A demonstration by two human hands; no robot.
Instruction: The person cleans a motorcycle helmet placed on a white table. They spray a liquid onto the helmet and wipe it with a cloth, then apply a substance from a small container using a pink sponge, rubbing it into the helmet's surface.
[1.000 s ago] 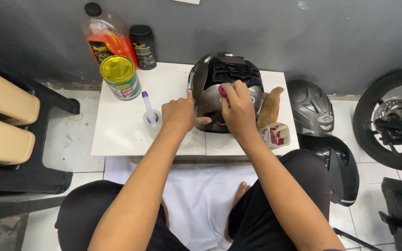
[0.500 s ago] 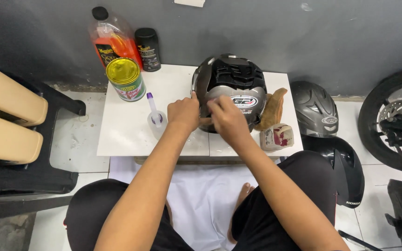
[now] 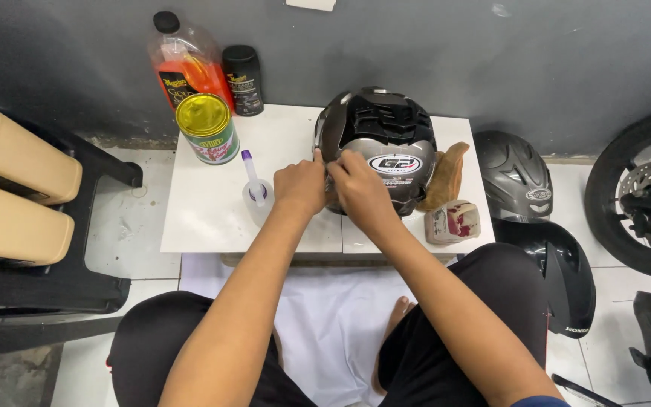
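Note:
A dark grey and black motorcycle helmet (image 3: 386,136) stands on a low white table (image 3: 212,203). My left hand (image 3: 301,185) presses against the helmet's left lower edge, fingers curled. My right hand (image 3: 359,190) rests on the helmet's front lower edge, right beside the left hand. Both hands pinch at the same spot on the rim; what is between the fingers is hidden. A small clear bottle with a purple tip (image 3: 254,185) stands just left of my left hand.
A green tin with a yellow lid (image 3: 206,128), an orange liquid bottle (image 3: 187,64) and a black bottle (image 3: 242,79) stand at the table's back left. A brown cloth (image 3: 446,175) and stained sponge (image 3: 453,222) lie right. Two helmets (image 3: 518,185) and a wheel (image 3: 642,196) sit on the floor.
The helmet has been turned so its front faces me. My right hand came down from the helmet's top to its lower front edge, beside the left hand.

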